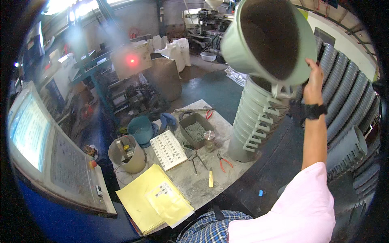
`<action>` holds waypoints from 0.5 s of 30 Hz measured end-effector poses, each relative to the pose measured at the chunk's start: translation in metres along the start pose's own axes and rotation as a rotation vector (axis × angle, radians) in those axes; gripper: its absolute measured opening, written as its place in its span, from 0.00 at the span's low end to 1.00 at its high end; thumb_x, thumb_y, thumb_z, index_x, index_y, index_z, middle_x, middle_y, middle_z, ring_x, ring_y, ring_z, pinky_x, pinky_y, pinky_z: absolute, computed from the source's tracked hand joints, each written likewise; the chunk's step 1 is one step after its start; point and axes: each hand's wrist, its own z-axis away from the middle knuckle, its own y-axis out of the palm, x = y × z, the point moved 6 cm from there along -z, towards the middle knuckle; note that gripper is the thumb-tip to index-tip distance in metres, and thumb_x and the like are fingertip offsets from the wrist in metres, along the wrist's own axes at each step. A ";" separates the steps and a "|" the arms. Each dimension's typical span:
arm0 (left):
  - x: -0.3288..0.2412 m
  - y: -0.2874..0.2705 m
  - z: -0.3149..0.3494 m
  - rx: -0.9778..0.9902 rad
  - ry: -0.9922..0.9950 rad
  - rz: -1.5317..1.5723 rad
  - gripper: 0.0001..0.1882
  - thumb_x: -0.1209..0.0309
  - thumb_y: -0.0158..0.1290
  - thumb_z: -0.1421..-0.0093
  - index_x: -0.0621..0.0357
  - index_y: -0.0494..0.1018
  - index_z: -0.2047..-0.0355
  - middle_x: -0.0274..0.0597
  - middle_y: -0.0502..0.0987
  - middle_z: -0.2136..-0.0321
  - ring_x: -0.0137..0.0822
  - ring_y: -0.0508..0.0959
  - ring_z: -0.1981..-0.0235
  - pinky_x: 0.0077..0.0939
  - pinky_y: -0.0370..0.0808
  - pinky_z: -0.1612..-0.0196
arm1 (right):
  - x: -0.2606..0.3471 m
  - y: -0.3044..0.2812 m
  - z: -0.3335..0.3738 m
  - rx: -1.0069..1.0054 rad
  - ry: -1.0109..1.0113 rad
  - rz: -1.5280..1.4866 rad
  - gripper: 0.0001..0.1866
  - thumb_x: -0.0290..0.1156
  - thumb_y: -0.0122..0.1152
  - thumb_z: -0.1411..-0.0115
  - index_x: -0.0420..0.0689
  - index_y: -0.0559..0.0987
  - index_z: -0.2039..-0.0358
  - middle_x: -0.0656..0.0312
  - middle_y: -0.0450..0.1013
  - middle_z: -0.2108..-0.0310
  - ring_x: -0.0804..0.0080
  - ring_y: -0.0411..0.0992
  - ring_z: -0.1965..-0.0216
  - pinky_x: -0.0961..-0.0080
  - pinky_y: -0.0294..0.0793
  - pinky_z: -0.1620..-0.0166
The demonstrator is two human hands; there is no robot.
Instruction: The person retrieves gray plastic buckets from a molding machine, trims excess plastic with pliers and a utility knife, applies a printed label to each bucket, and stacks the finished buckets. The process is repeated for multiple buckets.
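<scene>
My right hand (pixel 314 83), with a dark band on its wrist, is closed on the rim of a pale green plastic bucket (pixel 231 46). The bucket is tilted, its wide dark mouth facing me, and its lower rim with a lug is over the top of a tall stack of nested grey-green buckets (pixel 253 117). That stack stands upright at the right end of the worktable (pixel 194 182), its lugs lined up down one side. Whether the held bucket touches the stack I cannot tell. My left hand is out of view.
Red-handled pliers (pixel 225 163), a yellow knife (pixel 210 178), a tray of small parts (pixel 196 131), a white keypad-like panel (pixel 168 150) and yellow papers (pixel 150 198) lie on the table. More bucket stacks (pixel 344 93) stand right. A machine control panel (pixel 60 162) is left.
</scene>
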 end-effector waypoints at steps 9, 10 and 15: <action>0.035 -0.006 0.013 -0.224 -0.084 0.110 0.10 0.69 0.51 0.45 0.61 0.67 0.78 0.36 0.64 0.88 0.29 0.61 0.87 0.22 0.61 0.80 | -0.018 -0.057 -0.125 -0.244 0.217 0.007 0.15 0.31 0.66 0.52 0.37 0.75 0.65 0.59 0.71 0.69 0.66 0.70 0.71 0.68 0.70 0.72; 0.033 -0.006 0.013 -0.223 -0.096 0.127 0.09 0.70 0.51 0.45 0.61 0.67 0.78 0.36 0.64 0.88 0.29 0.61 0.87 0.22 0.61 0.80 | -0.018 -0.063 -0.128 -0.300 0.200 -0.003 0.14 0.32 0.65 0.50 0.38 0.76 0.66 0.60 0.71 0.70 0.67 0.69 0.72 0.69 0.69 0.72; 0.023 -0.002 0.015 -0.192 -0.127 0.093 0.09 0.69 0.51 0.44 0.60 0.67 0.78 0.35 0.64 0.88 0.29 0.62 0.87 0.21 0.61 0.80 | -0.004 -0.080 -0.140 -0.245 0.104 -0.025 0.14 0.35 0.63 0.49 0.35 0.77 0.70 0.59 0.73 0.70 0.69 0.71 0.71 0.72 0.69 0.72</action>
